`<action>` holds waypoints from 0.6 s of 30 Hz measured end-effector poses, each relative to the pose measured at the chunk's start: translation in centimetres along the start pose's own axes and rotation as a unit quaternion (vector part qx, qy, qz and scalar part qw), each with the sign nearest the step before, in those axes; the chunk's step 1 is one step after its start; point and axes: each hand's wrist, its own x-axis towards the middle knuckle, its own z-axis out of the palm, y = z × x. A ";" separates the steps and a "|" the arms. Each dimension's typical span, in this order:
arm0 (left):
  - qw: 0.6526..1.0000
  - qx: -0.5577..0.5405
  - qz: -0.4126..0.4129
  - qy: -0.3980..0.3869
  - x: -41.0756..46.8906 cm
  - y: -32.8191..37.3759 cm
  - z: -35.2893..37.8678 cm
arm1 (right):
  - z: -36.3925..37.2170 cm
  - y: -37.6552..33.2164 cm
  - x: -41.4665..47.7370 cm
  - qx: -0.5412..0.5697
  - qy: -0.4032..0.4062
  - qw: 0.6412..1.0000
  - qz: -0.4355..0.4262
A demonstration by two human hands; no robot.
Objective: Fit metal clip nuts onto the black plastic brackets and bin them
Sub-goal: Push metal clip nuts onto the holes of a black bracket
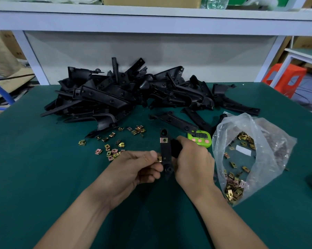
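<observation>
Both forearms reach in from below: the right hand (191,159) curls round the right side of a black bracket (165,151) held roughly upright between the hands, while the left hand (139,168) pinches a clip nut (159,159) against the bracket's left edge; a fitted nut (163,140) sits higher up the strip. On the green worktop (35,168), loose nuts (114,144) lie just beyond the left hand, a heap of brackets (133,94) farther beyond both hands under a white shelf (151,20), and a clear bag (270,141) of nuts lies right of the right hand. A green timer (199,138) sits just past the right hand; its digits are unreadable.
</observation>
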 end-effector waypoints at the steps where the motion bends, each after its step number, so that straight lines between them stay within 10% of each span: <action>1: 1.000 0.008 0.005 0.005 0.0 0.0 0.0 | 0.1 0.1 0.0 -0.004 0.001 1.000 0.002; 18: 0.992 0.087 0.065 0.057 0.1 -0.7 0.3 | 0.0 -0.1 -0.1 -0.056 0.013 0.998 0.002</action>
